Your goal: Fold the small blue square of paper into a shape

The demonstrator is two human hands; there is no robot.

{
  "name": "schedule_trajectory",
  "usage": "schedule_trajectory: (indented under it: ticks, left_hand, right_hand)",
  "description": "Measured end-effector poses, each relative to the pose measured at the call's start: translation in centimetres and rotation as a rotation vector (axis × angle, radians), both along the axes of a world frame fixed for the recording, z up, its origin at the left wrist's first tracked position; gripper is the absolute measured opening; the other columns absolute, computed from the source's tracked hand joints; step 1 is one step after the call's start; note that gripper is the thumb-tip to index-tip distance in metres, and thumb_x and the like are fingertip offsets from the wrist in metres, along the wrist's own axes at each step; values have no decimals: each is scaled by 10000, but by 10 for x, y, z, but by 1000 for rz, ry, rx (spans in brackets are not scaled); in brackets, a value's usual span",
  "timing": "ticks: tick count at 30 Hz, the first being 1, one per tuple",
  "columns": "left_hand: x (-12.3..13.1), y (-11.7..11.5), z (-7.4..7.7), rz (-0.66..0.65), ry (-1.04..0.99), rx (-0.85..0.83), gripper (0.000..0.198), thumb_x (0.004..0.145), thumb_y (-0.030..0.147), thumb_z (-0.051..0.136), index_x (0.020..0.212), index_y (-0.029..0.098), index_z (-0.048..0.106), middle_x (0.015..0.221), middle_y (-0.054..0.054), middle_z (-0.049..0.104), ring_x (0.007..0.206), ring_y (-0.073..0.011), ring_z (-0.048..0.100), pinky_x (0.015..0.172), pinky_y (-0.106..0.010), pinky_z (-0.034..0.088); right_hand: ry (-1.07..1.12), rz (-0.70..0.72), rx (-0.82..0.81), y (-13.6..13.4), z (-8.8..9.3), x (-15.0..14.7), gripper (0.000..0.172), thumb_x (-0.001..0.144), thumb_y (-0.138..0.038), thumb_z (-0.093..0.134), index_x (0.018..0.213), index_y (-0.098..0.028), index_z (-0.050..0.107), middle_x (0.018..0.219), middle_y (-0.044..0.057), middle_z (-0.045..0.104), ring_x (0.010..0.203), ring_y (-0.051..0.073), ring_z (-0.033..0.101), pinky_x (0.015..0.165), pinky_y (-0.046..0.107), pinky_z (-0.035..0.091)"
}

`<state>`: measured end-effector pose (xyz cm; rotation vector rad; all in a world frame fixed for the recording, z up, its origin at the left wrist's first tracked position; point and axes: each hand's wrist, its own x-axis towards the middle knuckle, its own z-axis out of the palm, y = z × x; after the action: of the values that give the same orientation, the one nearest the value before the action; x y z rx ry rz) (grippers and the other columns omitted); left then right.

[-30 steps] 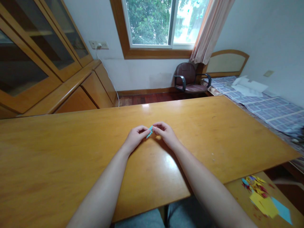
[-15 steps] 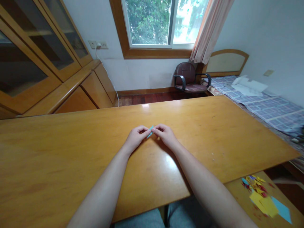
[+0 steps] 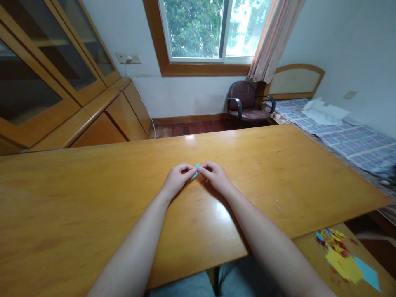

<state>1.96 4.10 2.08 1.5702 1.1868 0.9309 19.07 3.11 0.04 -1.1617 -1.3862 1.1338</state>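
A small piece of light-blue folded paper (image 3: 196, 170) is pinched between my two hands over the middle of the wooden table (image 3: 93, 194). My left hand (image 3: 178, 178) grips its left side with thumb and fingertips. From the other side, the thumb and fingers of my right hand (image 3: 214, 175) close on it. Only a narrow slanted strip of the paper shows; my fingers cover the remainder.
On a lower surface at the right lie a heap of small folded paper pieces (image 3: 332, 241), yellow sheets (image 3: 345, 266) and a light-blue sheet (image 3: 367, 273). Beyond the table stand a chair (image 3: 244, 99), a bed (image 3: 346, 136) and a glass-door cabinet (image 3: 89, 103).
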Motion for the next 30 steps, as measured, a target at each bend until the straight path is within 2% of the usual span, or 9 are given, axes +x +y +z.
schedule_trajectory:
  ticks: [7, 17, 23, 30]
  left_hand:
    - [-1, 2, -5, -18, -33, -43, 292, 720, 437, 688, 698, 147, 663, 622, 9, 592, 608, -127, 500, 594, -237, 370]
    - [-2, 4, -8, 23, -64, -49, 295, 712, 435, 696, 710, 142, 664, 612, 14, 589, 591, -120, 489, 577, -236, 355]
    - [-3, 4, -7, 6, -87, -71, 283, 717, 420, 694, 702, 141, 658, 602, 19, 572, 583, -114, 478, 577, -234, 353]
    - [-4, 4, -6, -48, -72, -75, 301, 733, 444, 679, 716, 145, 651, 624, 9, 580, 597, -120, 495, 571, -230, 372]
  right_hand:
    - [-64, 4, 45, 0, -2, 0, 276, 820, -424, 609, 758, -159, 650, 699, 4, 612, 648, 126, 522, 599, 234, 406]
    - [-76, 26, 6, 0, -1, 0, 258, 778, -410, 652, 772, -153, 637, 712, 8, 603, 633, 126, 529, 571, 233, 415]
    - [-50, 52, 1, 1, -4, 1, 246, 795, -400, 629, 788, -154, 636, 702, -2, 594, 616, 118, 516, 570, 233, 410]
    - [51, 27, -37, -2, 4, 1, 265, 775, -419, 646, 816, -157, 660, 698, -7, 604, 619, 116, 514, 587, 241, 408]
